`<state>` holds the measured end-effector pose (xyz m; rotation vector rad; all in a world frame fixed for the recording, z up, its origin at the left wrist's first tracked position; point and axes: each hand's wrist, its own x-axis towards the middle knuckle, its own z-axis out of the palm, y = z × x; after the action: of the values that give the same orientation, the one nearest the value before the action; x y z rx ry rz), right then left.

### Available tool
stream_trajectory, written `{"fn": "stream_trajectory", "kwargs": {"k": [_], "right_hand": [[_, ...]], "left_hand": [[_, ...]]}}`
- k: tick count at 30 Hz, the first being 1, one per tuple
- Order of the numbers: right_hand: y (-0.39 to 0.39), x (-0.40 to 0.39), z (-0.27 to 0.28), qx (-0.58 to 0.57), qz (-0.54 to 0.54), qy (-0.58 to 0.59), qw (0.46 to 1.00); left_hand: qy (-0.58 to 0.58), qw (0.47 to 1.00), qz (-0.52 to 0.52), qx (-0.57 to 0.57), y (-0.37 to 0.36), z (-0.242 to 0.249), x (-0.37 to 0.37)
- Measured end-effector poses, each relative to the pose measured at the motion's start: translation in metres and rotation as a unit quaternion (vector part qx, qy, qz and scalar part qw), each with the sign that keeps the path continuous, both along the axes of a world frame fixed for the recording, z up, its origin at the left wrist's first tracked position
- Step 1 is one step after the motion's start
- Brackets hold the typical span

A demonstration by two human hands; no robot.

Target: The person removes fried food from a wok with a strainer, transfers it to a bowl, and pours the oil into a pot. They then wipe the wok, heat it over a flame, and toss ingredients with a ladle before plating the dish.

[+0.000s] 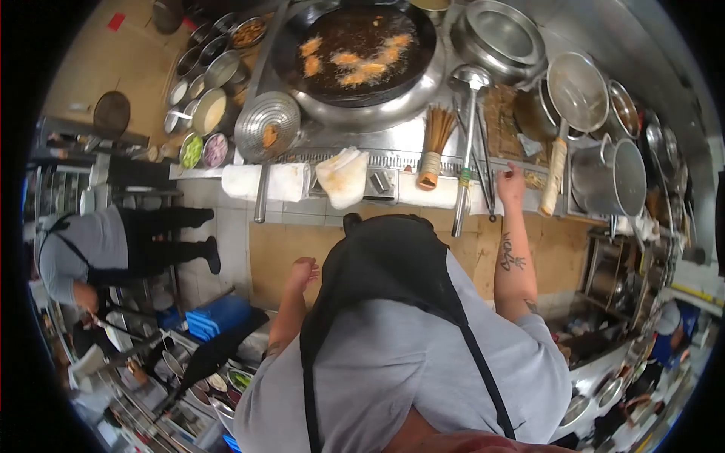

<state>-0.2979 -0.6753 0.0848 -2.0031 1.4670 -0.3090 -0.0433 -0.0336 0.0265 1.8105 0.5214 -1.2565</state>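
My right hand (510, 185) is at the stove's front edge with its fingers curled in, just right of a pair of long metal tongs (483, 170). A small dark reddish spot shows at its fingertips; I cannot make out what it is. My left hand (305, 273) hangs beside my black apron (385, 260), loosely closed, nothing visible in it. Ahead, several orange-brown pieces (366, 72) fry in bubbling oil in a large wok (283, 57). A perforated skimmer (260, 106) with one fried piece on it lies left. A ladle (470, 113) and a bamboo brush (438, 140) lie nearer my right hand.
A mesh strainer (578, 83) and a deep pot (627, 177) stand right. Folded white cloths (343, 177) lie along the front edge. Bowls of chopped green (191, 152) and purple (216, 150) ingredients stand left. Another person (87, 245) works behind at left.
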Motion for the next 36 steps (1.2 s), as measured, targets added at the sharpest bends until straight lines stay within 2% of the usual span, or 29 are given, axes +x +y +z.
{"fn": "stream_trajectory", "kwargs": {"k": [2, 5, 7, 9, 11, 13, 15, 17, 18, 19, 20, 22, 24, 25, 26, 27, 28, 30, 32, 36], "right_hand": [[0.016, 0.023, 0.006, -0.119, 0.126, 0.16, 0.972], [0.025, 0.044, 0.027, -0.039, 0.182, 0.184, 0.965], [0.035, 0.058, 0.057, -0.038, 0.159, 0.198, 0.967], [0.035, 0.057, 0.061, -0.053, 0.147, 0.184, 0.971], [0.029, 0.039, 0.05, -0.166, 0.164, 0.133, 0.963], [0.037, 0.027, 0.077, -0.109, 0.155, 0.146, 0.971], [0.043, 0.01, 0.093, -0.103, 0.15, 0.161, 0.97], [0.069, -0.007, 0.104, -0.208, 0.113, 0.106, 0.966], [0.091, -0.006, 0.119, -0.183, 0.073, 0.063, 0.978], [0.119, 0.003, 0.141, -0.156, 0.029, 0.022, 0.987], [0.147, 0.018, 0.159, -0.081, 0.021, -0.068, 0.994], [0.211, 0.047, 0.199, 0.071, -0.008, -0.243, 0.967], [0.284, 0.107, 0.247, 0.192, 0.023, -0.241, 0.951], [0.307, 0.132, 0.253, 0.232, 0.096, -0.19, 0.949], [0.342, 0.173, 0.266, 0.273, 0.074, -0.147, 0.948], [0.367, 0.206, 0.267, 0.265, 0.142, -0.088, 0.95], [0.382, 0.234, 0.254, 0.303, 0.188, -0.087, 0.93], [0.393, 0.275, 0.207, 0.182, 0.298, -0.002, 0.937], [0.409, 0.312, 0.186, 0.064, 0.363, -0.017, 0.929], [0.427, 0.358, 0.186, 0.114, 0.325, 0.046, 0.938]], "left_hand": [[0.017, 1.0, -0.011, 0.001, 0.008, -0.007, -0.006], [0.017, 0.994, 0.104, 0.013, 0.012, 0.008, -0.004], [-0.026, 0.977, 0.194, -0.081, 0.028, -0.001, 0.004], [-0.018, 0.97, 0.234, -0.069, 0.025, 0.02, 0.024], [-0.077, 0.944, 0.301, -0.109, 0.013, 0.05, 0.043], [-0.081, 0.93, 0.339, -0.12, 0.0, 0.071, 0.075], [-0.093, 0.907, 0.364, -0.192, -0.003, 0.071, 0.106], [-0.094, 0.904, 0.35, -0.226, -0.013, 0.082, 0.135], [-0.065, 0.902, 0.343, -0.253, -0.02, 0.094, 0.147], [-0.035, 0.9, 0.334, -0.279, -0.027, 0.104, 0.158], [-0.011, 0.902, 0.309, -0.301, -0.033, 0.107, 0.167], [0.038, 0.909, 0.252, -0.331, -0.042, 0.107, 0.185], [0.092, 0.916, 0.18, -0.345, -0.051, 0.103, 0.2], [0.087, 0.925, 0.17, -0.329, -0.056, 0.105, 0.203], [0.082, 0.933, 0.159, -0.313, -0.061, 0.11, 0.202], [0.077, 0.939, 0.15, -0.298, -0.064, 0.115, 0.199], [0.07, 0.936, 0.159, -0.307, -0.065, 0.116, 0.197], [0.076, 0.937, 0.16, -0.301, -0.066, 0.114, 0.197], [0.078, 0.939, 0.155, -0.296, -0.067, 0.117, 0.199], [0.079, 0.95, 0.119, -0.276, -0.067, 0.117, 0.203]]}}
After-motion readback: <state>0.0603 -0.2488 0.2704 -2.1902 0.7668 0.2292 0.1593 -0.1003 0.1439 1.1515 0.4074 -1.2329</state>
